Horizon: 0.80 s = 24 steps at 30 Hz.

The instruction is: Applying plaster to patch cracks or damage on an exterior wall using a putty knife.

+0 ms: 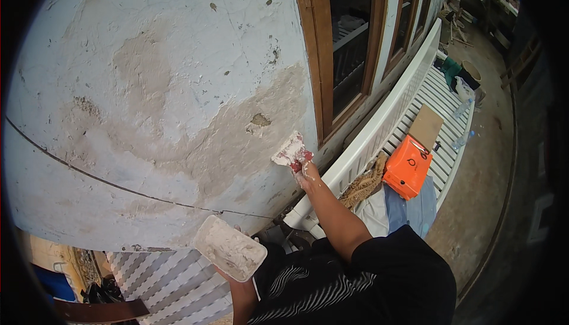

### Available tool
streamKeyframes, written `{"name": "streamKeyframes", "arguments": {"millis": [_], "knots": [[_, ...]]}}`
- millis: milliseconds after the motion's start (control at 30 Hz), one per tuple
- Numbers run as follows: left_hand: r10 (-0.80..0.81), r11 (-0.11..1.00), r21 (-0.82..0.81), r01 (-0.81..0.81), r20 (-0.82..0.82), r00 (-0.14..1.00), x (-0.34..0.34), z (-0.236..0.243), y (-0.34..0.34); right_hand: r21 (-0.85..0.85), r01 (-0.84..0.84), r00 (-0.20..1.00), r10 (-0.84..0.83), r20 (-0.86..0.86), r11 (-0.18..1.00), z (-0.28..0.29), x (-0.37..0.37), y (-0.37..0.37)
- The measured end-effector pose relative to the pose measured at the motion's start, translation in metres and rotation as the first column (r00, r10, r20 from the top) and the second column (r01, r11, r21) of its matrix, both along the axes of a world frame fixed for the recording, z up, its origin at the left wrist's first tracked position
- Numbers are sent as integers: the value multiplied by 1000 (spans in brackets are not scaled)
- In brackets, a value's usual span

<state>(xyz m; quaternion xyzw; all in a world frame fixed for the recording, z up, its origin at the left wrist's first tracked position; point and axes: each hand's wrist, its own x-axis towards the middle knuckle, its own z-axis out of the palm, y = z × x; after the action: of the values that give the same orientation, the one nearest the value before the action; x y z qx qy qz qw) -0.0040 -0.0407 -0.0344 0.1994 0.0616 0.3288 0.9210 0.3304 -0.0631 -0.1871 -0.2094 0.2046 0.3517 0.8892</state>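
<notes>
In my right hand (306, 174), fingers closed round its red handle, is a putty knife (288, 148) with its broad blade coated in whitish putty. The blade is up against or just off the wall (237, 46), left of the window frame's lower corner; I cannot tell if it touches. Putty is smeared on the fingers too. My left hand (227, 275) grips a white plastic tub (205, 233) from below, mostly hidden by it. Pale putty (234, 255) lies inside the tub. Bare beige patches (237, 132) show in the flaking pale-blue paint, with a small dark hole (259, 120) in one.
A brown wooden window frame (323, 58) rises beside the patch. To the right stands a long white slatted bench (415, 108) holding an orange box (408, 166), a brown board (425, 127), cloths (409, 206) and plastic bottles (462, 140). A thin dark cable (106, 181) crosses the wall.
</notes>
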Motion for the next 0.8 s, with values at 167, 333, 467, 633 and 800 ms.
{"name": "streamKeyframes", "arguments": {"millis": [167,333,467,633,800], "knots": [[24,999,40,-25,25,999,-16,-4,2,54,93,994,-96,52,994,32,-32,3],[31,998,60,-34,43,999,-22,-4,0,-34,200,979,-199,48,979,44,-25,24],[57,998,37,-58,39,998,-22,-5,3,-5,156,988,-156,8,988,47,-20,31],[-1,999,55,-2,59,998,-11,1,5,-5,166,985,-166,47,986,68,-11,44],[38,999,5,-38,39,998,-10,-2,7,48,167,940,-174,294,985,97,-15,37]]}}
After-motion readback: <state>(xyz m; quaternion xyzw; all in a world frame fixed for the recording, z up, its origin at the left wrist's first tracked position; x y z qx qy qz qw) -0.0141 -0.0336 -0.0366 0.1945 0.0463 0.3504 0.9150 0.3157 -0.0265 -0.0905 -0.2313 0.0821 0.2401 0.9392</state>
